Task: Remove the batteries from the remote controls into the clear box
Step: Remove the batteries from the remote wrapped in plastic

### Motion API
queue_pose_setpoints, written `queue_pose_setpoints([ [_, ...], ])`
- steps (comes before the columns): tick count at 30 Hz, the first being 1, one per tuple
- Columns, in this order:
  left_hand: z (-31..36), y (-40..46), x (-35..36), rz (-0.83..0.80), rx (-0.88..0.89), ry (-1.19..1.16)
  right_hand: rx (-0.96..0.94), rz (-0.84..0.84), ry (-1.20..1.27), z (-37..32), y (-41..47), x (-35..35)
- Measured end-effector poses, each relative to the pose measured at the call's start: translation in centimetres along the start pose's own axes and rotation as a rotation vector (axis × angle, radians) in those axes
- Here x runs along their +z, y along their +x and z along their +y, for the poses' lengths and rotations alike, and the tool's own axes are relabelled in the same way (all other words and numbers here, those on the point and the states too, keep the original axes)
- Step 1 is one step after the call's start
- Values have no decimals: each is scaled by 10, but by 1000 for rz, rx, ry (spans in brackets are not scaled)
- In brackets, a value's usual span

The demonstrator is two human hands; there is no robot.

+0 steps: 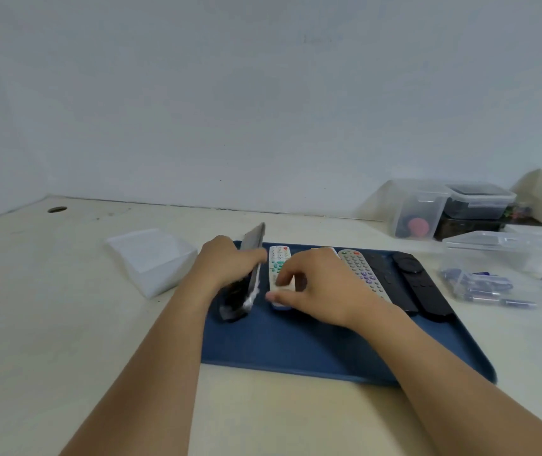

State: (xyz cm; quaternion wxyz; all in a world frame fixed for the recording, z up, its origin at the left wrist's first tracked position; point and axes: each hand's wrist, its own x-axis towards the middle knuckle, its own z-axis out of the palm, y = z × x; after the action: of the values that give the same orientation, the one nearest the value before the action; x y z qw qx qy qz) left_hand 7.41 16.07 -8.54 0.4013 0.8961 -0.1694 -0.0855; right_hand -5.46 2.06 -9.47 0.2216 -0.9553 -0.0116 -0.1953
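Several remote controls lie side by side on a blue tray (295,350). My left hand (226,264) grips a dark grey remote (252,255) tilted up on its edge at the tray's left end; the remote is blurred. Over a white remote with coloured buttons (277,258) hovers my right hand (315,284), its fingers curled on the lower part of that remote. Further right lie a grey remote (363,273) and two black remotes (417,281). An empty clear box (154,258) stands left of the tray. Loose batteries (480,287) lie to the right.
Stacked clear plastic containers (427,209) stand at the back right, one with dark contents, and a clear lid or box (506,248) sits behind the batteries. A wall closes the table's far edge. A cable hole (57,209) marks the back left of the table.
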Motion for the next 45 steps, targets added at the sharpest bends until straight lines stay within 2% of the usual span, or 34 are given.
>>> queue_pose_setpoints([
  [2,10,-3,-3,-182,-62,-610,82,126,266,-1,0,-7],
  [4,22,-9,3,-364,-74,-1074,254,165,675,-4,2,-16],
  [6,32,-15,16,-440,-14,-1303,434,93,1004,-5,3,-23],
  [7,37,-17,23,-429,29,-1370,484,52,1085,-5,3,-26],
  [10,45,-22,33,-372,171,-1483,529,29,1125,-1,0,-32],
  [12,47,-23,35,-366,236,-1442,483,34,1070,5,-1,-36],
  [14,47,-24,39,-348,259,-1300,434,-5,1101,7,-1,-37],
  [16,48,-28,44,-392,208,-1199,420,-5,1090,5,0,-32],
  [18,49,-33,49,-428,110,-1214,383,90,785,6,1,-26],
  [20,50,-33,53,-404,46,-1251,313,270,304,13,1,-25],
  [21,50,-32,54,-384,41,-1241,287,379,141,18,1,-28],
  [22,50,-31,55,-368,44,-1228,244,461,95,20,0,-30],
  [23,50,-30,55,-364,45,-1216,175,493,115,21,0,-32],
  [26,50,-29,56,-360,33,-1187,-14,426,128,20,2,-28],
  [33,51,-28,66,-263,95,-1055,4,480,102,24,6,-21],
  [45,53,-29,75,-242,92,-983,57,441,41,27,9,-21],
])
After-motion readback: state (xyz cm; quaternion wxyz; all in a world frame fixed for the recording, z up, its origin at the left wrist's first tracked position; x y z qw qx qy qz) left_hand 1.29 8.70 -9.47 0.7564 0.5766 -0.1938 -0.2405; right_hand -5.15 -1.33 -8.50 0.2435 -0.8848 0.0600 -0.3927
